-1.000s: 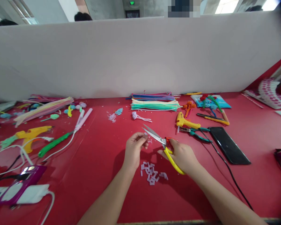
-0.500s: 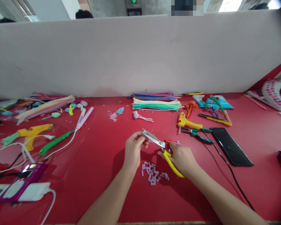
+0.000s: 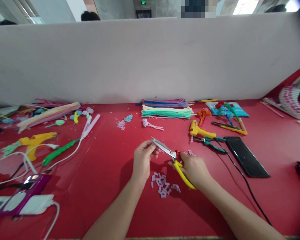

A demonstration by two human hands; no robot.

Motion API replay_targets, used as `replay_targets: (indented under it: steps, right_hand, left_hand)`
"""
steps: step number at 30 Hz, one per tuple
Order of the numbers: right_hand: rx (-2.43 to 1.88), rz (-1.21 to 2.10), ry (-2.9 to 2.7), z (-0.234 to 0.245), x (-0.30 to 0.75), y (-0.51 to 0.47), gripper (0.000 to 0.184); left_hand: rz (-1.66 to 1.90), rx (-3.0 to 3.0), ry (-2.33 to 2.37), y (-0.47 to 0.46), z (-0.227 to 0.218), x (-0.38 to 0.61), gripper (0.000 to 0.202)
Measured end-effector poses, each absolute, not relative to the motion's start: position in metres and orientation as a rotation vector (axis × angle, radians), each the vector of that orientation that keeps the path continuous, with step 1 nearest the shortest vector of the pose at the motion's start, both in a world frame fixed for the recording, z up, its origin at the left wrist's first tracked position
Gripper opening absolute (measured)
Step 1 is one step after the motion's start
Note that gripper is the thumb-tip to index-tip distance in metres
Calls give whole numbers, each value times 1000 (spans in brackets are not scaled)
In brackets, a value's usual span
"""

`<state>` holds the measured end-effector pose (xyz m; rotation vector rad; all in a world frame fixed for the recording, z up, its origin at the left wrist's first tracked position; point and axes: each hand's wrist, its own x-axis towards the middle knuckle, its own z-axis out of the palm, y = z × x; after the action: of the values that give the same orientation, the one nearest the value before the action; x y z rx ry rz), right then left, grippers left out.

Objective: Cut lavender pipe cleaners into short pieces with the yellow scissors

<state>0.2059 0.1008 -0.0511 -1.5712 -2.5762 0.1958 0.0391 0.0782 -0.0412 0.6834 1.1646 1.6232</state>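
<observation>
My right hand (image 3: 195, 167) grips scissors (image 3: 165, 147) with a yellow handle and a red one, their blades pointing left and up. At the blade tips, my left hand (image 3: 143, 158) is closed in a pinch; whatever it holds is too small and covered to make out. Below the hands lies a loose pile of small lilac cut pieces (image 3: 162, 183). More lilac bits (image 3: 190, 153) are partly hidden behind my right hand. Beyond the blades rests a lilac pipe-cleaner piece (image 3: 152, 124) with thin stems.
Bundled pipe cleaners (image 3: 168, 112) lie against the grey partition (image 3: 150, 60). At right are a small yellow glue gun (image 3: 202, 131), pliers (image 3: 212, 145) and a black phone (image 3: 247, 156). At left are a larger yellow glue gun (image 3: 35, 141), a green-handled tool (image 3: 61, 152) and a purple device (image 3: 27, 191) with white cables.
The scissors' blades have shifted very slightly up and left at my left fingertips. Both hands are otherwise in nearly the same place.
</observation>
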Motion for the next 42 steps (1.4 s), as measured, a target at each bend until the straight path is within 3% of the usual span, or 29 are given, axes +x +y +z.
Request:
replay_targets:
  steps: [23, 34, 42]
  right_hand:
    - [-1636, 191, -2434, -48, 209, 104, 36]
    - [-1284, 1123, -1933, -41, 206, 106, 16]
    - [-1331, 1096, -1927, -41, 206, 104, 13]
  left_hand:
    - [1563, 704, 1102, 77, -41, 42, 13]
    - [1121, 926, 1054, 73, -43, 55, 20]
    - [1014, 1045, 1124, 70, -45, 61, 17]
